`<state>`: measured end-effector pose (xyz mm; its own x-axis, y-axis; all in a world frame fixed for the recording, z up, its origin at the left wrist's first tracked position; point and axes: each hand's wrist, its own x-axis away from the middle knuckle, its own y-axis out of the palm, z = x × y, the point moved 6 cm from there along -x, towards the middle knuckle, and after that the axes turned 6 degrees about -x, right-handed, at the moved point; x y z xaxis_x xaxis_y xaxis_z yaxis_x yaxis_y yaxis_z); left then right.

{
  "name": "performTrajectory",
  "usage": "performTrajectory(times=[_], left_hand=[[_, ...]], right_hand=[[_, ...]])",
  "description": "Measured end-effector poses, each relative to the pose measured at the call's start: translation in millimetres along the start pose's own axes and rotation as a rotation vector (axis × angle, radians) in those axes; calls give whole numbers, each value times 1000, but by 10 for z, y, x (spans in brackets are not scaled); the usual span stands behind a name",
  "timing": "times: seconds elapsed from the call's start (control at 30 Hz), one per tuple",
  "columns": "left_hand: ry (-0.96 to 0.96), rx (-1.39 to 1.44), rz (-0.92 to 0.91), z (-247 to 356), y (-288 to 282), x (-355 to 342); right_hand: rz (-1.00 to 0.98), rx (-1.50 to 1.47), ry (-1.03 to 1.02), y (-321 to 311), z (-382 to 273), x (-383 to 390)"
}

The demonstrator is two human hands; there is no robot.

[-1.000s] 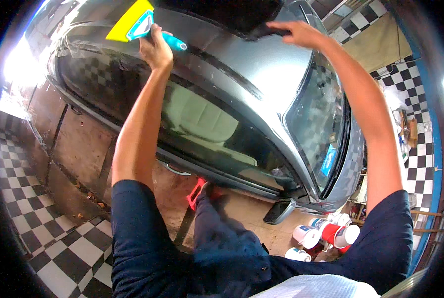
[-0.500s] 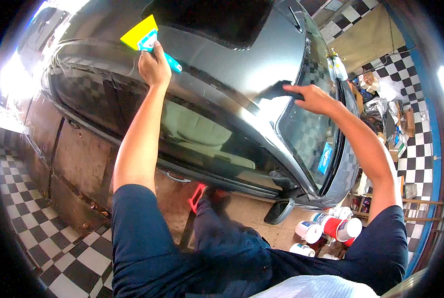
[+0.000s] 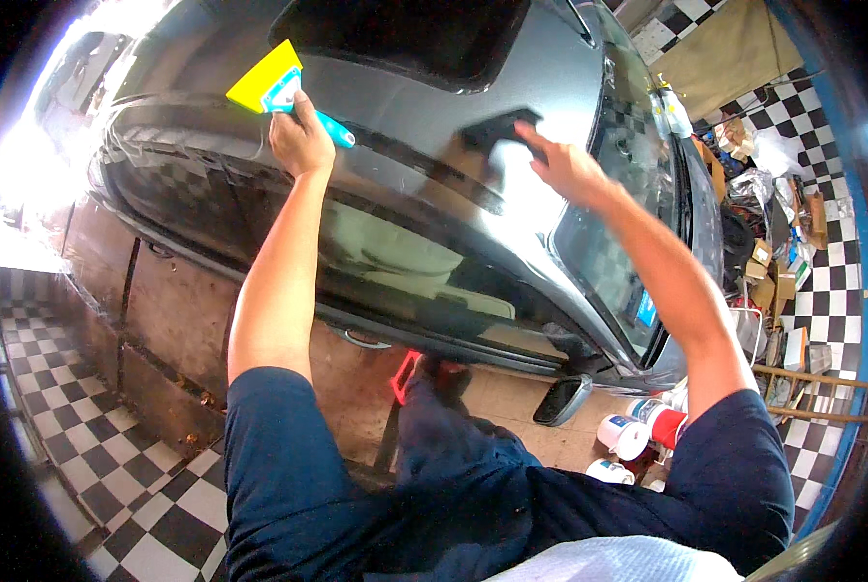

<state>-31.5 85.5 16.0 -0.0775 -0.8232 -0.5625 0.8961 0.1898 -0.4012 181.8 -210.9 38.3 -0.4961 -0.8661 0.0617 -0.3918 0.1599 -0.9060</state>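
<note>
1. The left hand (image 3: 300, 136) is clenching the teal handle of a yellow squeegee (image 3: 264, 80), its grip wrapped tight, in the upper left of the frame
2. The squeegee's yellow blade is lying flat against the grey car roof (image 3: 376, 126), just left of the dark sunroof (image 3: 405, 39) at the top centre
3. The right hand (image 3: 565, 165) is pressing down on a dark cloth (image 3: 497, 131) on the roof, upper centre; it is blurred, so I cannot tell whether its grip is closing on the cloth or lying flat on it
4. The two hands are sitting well apart, with a dark roof strip running between them
5. The car's side window (image 3: 405, 262) is filling the middle of the frame, with the side mirror (image 3: 562, 400) below it
6. White and red cans (image 3: 638, 432) are standing on the floor at the lower right, near the checkered tiles (image 3: 94, 446) spreading across the lower left
</note>
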Motion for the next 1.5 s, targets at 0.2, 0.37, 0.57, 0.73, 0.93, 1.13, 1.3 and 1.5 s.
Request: performTrajectory(times=[0.2,0.37,0.57,0.73,0.93,1.13,1.3,1.5], left_hand=[[31,37,39,56,30,22],[33,11,37,62,-7,7],[26,29,11,19,44,1],[0,-3,4,-8,26,7],[13,31,14,-43,83,3],[13,11,16,24,-4,17],[58,10,30,63,8,14],[16,29,7,-35,92,6]], right_hand=[[-108,15,104,-96,-72,839],[87,-104,148,22,-68,201],[292,-238,-11,113,-257,-393],[282,-185,-63,66,-228,-380],[168,-136,13,-8,-174,-575],[296,-131,14,-289,221,-537],[218,-56,-20,-124,185,-150],[215,-106,-113,33,-142,-731]])
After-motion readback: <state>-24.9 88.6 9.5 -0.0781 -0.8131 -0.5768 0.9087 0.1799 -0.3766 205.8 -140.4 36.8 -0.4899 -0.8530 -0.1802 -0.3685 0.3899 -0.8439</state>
